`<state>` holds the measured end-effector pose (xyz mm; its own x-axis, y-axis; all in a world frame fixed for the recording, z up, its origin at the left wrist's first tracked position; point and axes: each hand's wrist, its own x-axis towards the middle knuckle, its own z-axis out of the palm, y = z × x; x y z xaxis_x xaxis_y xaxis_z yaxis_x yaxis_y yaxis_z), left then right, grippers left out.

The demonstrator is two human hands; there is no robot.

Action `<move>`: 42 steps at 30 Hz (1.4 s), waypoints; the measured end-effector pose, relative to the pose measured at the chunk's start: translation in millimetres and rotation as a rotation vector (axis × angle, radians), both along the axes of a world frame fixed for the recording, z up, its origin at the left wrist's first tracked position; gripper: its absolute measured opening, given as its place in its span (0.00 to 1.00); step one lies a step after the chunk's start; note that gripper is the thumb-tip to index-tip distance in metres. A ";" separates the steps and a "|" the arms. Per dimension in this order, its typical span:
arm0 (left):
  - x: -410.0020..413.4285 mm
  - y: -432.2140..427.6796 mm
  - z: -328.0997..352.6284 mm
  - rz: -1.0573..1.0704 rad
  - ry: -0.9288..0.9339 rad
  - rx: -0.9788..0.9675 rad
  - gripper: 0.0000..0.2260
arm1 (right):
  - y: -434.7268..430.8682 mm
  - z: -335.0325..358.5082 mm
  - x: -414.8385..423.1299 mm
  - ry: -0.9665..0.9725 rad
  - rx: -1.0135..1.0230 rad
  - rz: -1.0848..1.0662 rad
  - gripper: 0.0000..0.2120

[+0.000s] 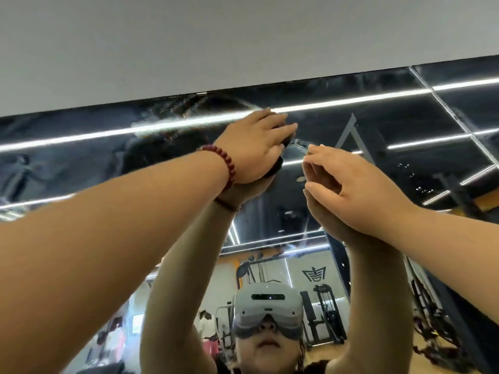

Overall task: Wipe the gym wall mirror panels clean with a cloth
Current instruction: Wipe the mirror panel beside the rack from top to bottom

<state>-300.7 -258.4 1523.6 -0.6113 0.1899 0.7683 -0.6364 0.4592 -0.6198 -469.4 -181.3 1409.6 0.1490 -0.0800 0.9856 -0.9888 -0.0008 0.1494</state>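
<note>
two hands [252, 147] [359, 182], one cloth [280, 141], one mirror [378, 125], one bracelet [225, 163].

Carrier = large wall mirror panel [364, 125] w/ dark reflective glass, under white wall strip [189, 44]. Directly on glass: dark cloth [280, 141] pressed flat near top edge, smeary wipe streaks [172, 114] beside it, right fingertips [310, 149] touching.

Plain grey wall [189, 41] above, reflected ceiling light strips [351, 99], weight machines [322, 317], pale wooden floor [378, 359]
</note>
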 end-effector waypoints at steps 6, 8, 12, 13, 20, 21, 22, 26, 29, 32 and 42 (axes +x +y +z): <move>22.5 -3.8 29.5 -0.038 0.126 0.132 0.22 | 0.2 1.4 -2.9 0.004 0.018 0.042 0.24; 5.5 -0.1 18.7 -0.009 0.289 0.101 0.22 | 0.1 1.3 -4.0 0.009 0.017 0.048 0.24; -19.6 6.7 -30.5 -0.033 0.156 0.041 0.22 | 1.2 2.0 -5.1 0.033 0.025 0.046 0.25; -14.2 6.6 -35.3 -0.035 0.063 0.024 0.22 | 2.0 2.5 -5.4 0.037 0.031 0.046 0.26; 4.0 0.5 -7.5 -0.053 0.373 0.153 0.21 | 1.1 2.8 -6.6 0.030 0.049 0.070 0.24; -5.3 3.8 -12.7 -0.041 0.406 0.125 0.22 | 1.4 2.5 -7.0 0.032 0.054 0.074 0.24; -13.1 7.3 -20.6 -0.047 0.390 0.104 0.22 | 2.0 2.1 -7.4 0.037 0.055 0.076 0.24; -8.4 6.5 -66.1 -0.048 0.049 -0.006 0.22 | 6.8 2.2 -8.6 0.062 0.075 0.082 0.26; 23.3 -3.0 -62.8 -0.009 -0.022 0.033 0.23 | 9.7 -1.0 -7.2 0.042 0.102 0.088 0.27; 32.5 -7.6 -48.1 0.000 0.311 0.219 0.22 | 10.4 -6.2 0.9 0.019 0.118 0.089 0.27; 44.1 -14.9 -92.4 0.015 -0.227 -0.029 0.26 | 1.9 -39.7 12.0 0.008 0.102 0.019 0.32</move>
<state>-256.7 -273.3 1431.2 -0.7707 0.1997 0.6052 -0.4859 0.4302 -0.7608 -457.4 -179.4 1369.9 0.1593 -0.1770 0.9712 -0.9872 -0.0356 0.1554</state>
